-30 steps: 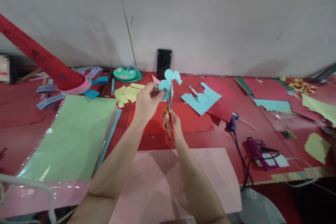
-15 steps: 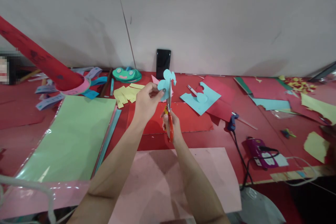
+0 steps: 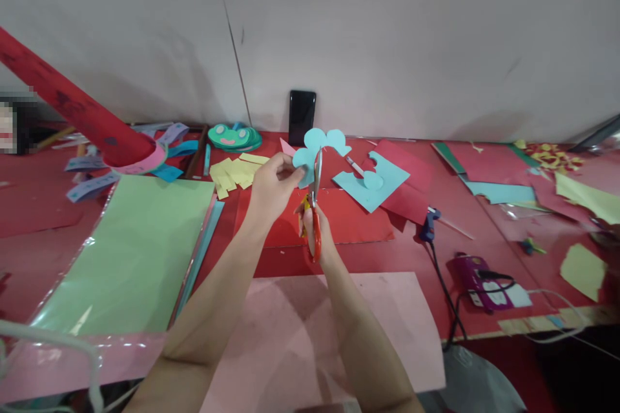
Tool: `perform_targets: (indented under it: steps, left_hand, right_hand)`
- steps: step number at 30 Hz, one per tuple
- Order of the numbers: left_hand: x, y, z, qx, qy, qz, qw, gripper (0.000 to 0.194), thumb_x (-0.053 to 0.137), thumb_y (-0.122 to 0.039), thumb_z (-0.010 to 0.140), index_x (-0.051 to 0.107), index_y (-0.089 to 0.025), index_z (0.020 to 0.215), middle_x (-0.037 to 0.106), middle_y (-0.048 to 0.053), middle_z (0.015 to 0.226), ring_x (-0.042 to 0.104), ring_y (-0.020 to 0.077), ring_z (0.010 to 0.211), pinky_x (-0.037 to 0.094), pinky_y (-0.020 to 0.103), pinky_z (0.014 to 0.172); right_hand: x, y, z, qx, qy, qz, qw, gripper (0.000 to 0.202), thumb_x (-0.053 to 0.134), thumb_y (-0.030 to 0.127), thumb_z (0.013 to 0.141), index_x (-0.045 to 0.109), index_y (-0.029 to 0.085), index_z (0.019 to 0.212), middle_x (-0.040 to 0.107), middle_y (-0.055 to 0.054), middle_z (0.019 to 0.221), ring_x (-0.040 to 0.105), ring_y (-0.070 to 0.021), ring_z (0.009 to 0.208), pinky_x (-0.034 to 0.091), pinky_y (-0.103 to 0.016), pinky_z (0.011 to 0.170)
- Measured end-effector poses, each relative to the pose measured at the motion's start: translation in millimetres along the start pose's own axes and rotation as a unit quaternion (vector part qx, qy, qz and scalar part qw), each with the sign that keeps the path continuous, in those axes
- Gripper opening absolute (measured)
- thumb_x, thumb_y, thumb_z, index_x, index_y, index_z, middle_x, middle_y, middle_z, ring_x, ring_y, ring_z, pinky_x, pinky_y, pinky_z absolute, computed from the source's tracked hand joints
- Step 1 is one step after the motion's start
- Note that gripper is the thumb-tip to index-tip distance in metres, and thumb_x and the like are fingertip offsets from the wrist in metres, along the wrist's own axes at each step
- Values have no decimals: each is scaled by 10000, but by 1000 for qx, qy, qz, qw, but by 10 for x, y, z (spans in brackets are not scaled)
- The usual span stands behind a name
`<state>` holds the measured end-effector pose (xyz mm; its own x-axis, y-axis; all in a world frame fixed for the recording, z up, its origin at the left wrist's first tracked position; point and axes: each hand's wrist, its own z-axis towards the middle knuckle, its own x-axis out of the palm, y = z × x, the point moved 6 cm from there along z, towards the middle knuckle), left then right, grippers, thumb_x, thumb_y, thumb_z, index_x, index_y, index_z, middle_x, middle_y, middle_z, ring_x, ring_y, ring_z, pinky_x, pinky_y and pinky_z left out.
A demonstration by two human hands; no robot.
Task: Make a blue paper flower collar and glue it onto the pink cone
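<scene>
Swung out to the right since half a second ago, the far lobe of the light-blue paper (image 3: pixel 312 144) now spreads past the scissors (image 3: pixel 314 199), where it had stood nearly edge-on. Cutting appears to be the step: the left hand (image 3: pixel 277 182) pinches the paper above the red table (image 3: pixel 285 263) while the right hand (image 3: pixel 326 230) grips the scissors' handles, and the next snip probably calls for holding the paper steady and turning its edge into the blades.

A scalloped light-blue paper (image 3: pixel 316 140) is held up, with orange-handled scissors (image 3: pixel 314 193) pointing upward across it.
</scene>
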<state>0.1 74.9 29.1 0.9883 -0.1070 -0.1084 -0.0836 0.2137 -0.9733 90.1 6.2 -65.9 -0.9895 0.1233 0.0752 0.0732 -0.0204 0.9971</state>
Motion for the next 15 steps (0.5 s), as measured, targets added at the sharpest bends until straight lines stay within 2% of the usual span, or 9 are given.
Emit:
perform_targets:
  steps: [7,15]
  left_hand:
    - [-15,12,21,9,5,9,1000,97,623,-191,704,530,-193,679,623,-27,647,602,124,625,484,235,601]
    - [6,30,22,18,39,21,999,90,627,-203,715,539,-192,695,646,-14,695,617,132,664,494,257,648]
  right_hand:
    - [-6,46,-5,-10,-3,-11,1000,451,434,655,822,475,208,783,369,64,554,328,-74,458,278,-219,457]
    - [-24,30,0,-2,-3,-5,1000,443,435,650,829,478,210,790,374,64,566,335,-73,452,285,-220,455]
